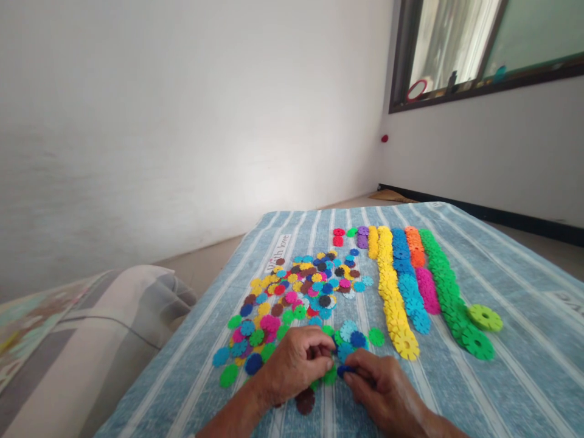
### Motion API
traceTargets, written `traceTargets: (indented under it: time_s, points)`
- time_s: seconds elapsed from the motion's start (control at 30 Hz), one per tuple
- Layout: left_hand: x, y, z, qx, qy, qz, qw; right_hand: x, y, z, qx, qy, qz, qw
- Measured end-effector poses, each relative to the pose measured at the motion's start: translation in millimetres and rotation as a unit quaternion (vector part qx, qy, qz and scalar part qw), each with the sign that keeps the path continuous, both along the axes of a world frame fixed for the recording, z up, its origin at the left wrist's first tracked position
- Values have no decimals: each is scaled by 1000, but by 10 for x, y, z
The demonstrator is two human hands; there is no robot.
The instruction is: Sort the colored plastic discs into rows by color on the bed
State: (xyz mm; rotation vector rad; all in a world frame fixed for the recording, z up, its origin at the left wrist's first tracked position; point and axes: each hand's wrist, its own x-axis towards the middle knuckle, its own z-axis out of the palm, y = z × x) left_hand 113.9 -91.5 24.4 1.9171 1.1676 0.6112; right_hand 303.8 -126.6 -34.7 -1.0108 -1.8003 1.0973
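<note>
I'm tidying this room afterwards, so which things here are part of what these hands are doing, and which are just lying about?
Part of it:
left hand
right hand, pinching a dark blue plastic disc
loose multicoloured discs
colour-sorted disc rows

Lying about:
blue striped bedsheet
grey striped cushion
red-rimmed round mirror

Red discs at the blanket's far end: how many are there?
2: one red disc lies directly behind another red disc, left of the purple stack. Any beneath them would be hidden.
</note>
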Motion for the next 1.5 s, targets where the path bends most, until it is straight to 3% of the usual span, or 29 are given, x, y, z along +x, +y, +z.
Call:
traceTargets:
  time_s: [0.2, 0.43, 0.67, 0.9, 1.07, 1.2, 1.37, 1.5]
  points:
    - [-13, 31, -64, 147, 92, 6, 985, -37, 60, -86, 6, 27, 6, 1000]
    - [-68, 65, -102, 233, 178, 5, 956, -38, 131, -131, -9, -31, 23, 999]
    - [-135, 109, -174, 284, 188, 19, 940, -46, 119, -126, -30, -38, 15, 999]
    - [-101, 94, -116, 244, 230, 19, 942, -34, 60, -47, 30, -26, 12, 999]
    - [-77, 77, -106, 234, 211, 9, 949, -59, 42, -54, 27, -19, -6, 999]
    - [-48, 58, -57, 214, 173, 6, 961, -44, 82, -48, 18, -11, 24, 999]
    - [-20, 0, 54, 103, 73, 0, 992, -43, 148, -116, -21, 14, 19, 1000]
    - [-17, -30, 109, 0, 51, -14, 999, -47, 184, -207, -45, 7, 7, 999]
